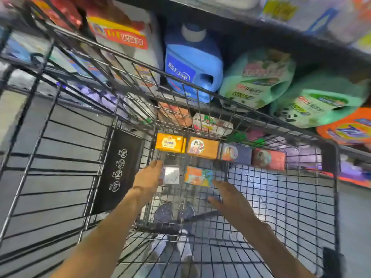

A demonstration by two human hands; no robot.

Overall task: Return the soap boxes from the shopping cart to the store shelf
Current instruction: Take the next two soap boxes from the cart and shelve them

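Both hands reach down into the shopping cart (281, 197), neither one holding anything. On the person's left, the left hand (149, 177) has its fingers straight and close together, its fingertips at the left edge of a white soap box (172, 175); whether they touch it is blurred and I cannot tell. On the other side, the right hand (228, 199) is spread and relaxed, hovering just below the near right corner of a colourful orange-and-teal soap box (198, 176), apart from it as far as the view shows.

These two boxes lie side by side on the wire floor of the cart, near its far end. Beyond them, four more boxes stand in a row along the far wall: a yellow box (169, 145) at the left corner, then an orange box with a round picture (202, 147), a blue-purple box (236, 153) and a red box (268, 159) toward the right.

Past the cart's far rim rises the store shelf (230, 115), stocked with a blue detergent jug (192, 65) and green refill pouches (259, 77).

By my reading, the step in hand is the pick-up of the two near boxes, one per hand, with all six still in the cart. Next, each hand would need to close over its box, lift clear of the wire rim, and find a gap on the shelf.
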